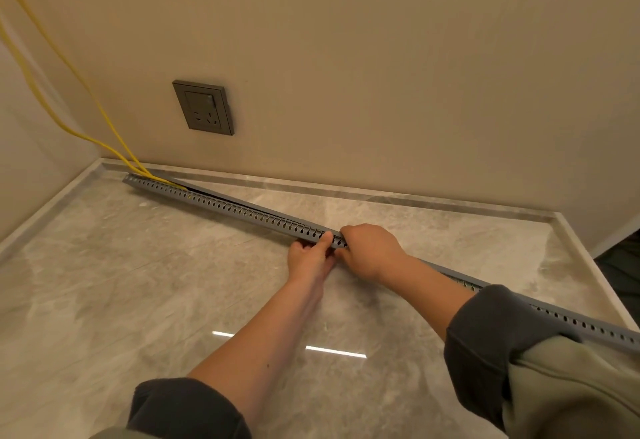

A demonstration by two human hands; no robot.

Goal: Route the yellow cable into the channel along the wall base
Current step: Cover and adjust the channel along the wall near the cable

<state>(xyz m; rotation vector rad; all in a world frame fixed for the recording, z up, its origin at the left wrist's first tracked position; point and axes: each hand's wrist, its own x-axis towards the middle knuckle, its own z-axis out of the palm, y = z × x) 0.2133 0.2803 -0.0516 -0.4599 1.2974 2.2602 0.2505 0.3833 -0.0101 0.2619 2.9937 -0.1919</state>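
Two strands of thin yellow cable point(136, 164) drop from the upper left and dive into the far-left end of the long grey slotted plastic channel point(242, 212). Past that entry the cable is out of sight inside. It looks light and limp but springy, the sort that pops back out of a slot, so my call is to pinch it close to the channel mouth and feed it in short lengths.

The channel lies slantwise across the glossy marble-look floor point(138, 283), its far-left end close to the stone skirting ledge point(346, 193) and its near-right end running out of frame. It reads as light, thin-walled and slightly flexible, and is best held mid-length.

That's where both hands are. The left hand point(310, 255) has its fingers curled against the near wall and its thumb up on the slots, while the right hand point(370, 251) is curled over the top, fingers closed on it. A grey wall socket point(204, 108) sits above.
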